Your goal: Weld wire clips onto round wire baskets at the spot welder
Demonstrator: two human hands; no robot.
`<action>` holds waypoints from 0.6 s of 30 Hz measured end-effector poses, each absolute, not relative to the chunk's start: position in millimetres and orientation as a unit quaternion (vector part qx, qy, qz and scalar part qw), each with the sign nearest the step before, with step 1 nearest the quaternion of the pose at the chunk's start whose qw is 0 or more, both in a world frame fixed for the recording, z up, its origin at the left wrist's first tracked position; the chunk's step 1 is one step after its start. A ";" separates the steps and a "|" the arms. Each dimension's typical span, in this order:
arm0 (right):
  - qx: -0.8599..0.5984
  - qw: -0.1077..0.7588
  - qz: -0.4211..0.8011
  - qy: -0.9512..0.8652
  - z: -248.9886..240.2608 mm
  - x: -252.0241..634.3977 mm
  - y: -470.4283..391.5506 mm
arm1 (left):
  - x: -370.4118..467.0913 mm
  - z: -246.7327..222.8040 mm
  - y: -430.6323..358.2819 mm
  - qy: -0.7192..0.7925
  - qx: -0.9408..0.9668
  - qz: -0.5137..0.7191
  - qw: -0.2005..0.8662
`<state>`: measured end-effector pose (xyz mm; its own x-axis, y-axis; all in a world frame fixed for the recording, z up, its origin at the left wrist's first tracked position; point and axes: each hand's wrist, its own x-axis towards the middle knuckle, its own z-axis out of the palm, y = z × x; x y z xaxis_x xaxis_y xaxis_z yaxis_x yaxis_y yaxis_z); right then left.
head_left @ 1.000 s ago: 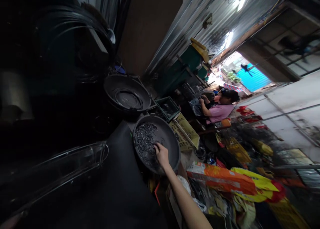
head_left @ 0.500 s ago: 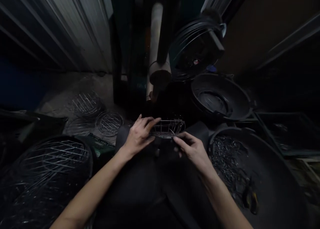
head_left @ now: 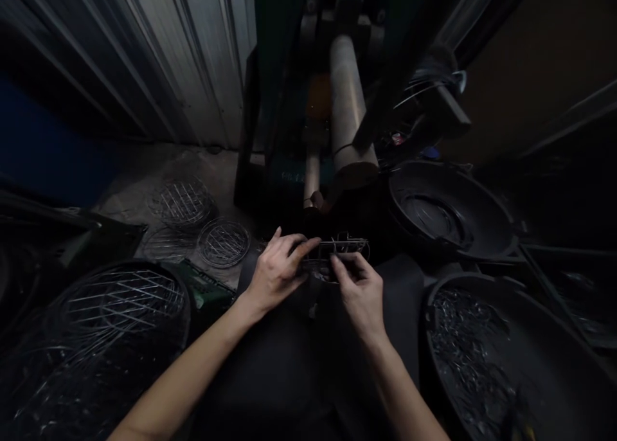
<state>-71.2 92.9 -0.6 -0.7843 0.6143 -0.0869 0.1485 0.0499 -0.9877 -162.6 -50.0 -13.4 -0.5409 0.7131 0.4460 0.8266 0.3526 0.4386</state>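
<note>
A small wire basket (head_left: 344, 242) is held low in front of a machine with a round metal bar. My left hand (head_left: 279, 264) is closed round the basket's left side, thumb below and fingers on top. The fingertips of my right hand (head_left: 359, 283) are pinched together at the near side of the basket; anything small between them is too dark to make out. Dark cloth covers my lap below both hands.
The metal bar (head_left: 354, 113) juts out above the basket. Round wire grids (head_left: 224, 242) lie on the floor at left, near a tub of wire grids (head_left: 125, 299). At right stand a basin of small metal pieces (head_left: 554, 351) and another basin (head_left: 486, 216).
The view has shifted, so the surroundings appear further right and lower. My right hand has moved in against the basket's near side, and the basket has tilted. My left hand keeps its grip.
</note>
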 end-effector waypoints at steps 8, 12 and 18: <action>-0.232 0.242 0.498 -0.800 -3.0 -82.4 86.2 | -174.8 -14.5 -50.3 -0.812 -0.452 -0.361 0.083; -0.217 0.274 0.459 -0.817 -2.2 -87.6 87.3 | -178.3 -14.3 -47.9 -0.808 -0.450 -0.370 0.086; -0.236 0.285 0.481 -0.795 1.8 -92.9 84.5 | -181.7 -10.8 -47.9 -0.803 -0.447 -0.381 0.095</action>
<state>-92.9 84.5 1.8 -0.7259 0.6496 0.2261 0.1015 0.4263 -0.8989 -181.7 -47.9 -10.8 -0.5819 0.6464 0.4935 0.7910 0.3089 0.5281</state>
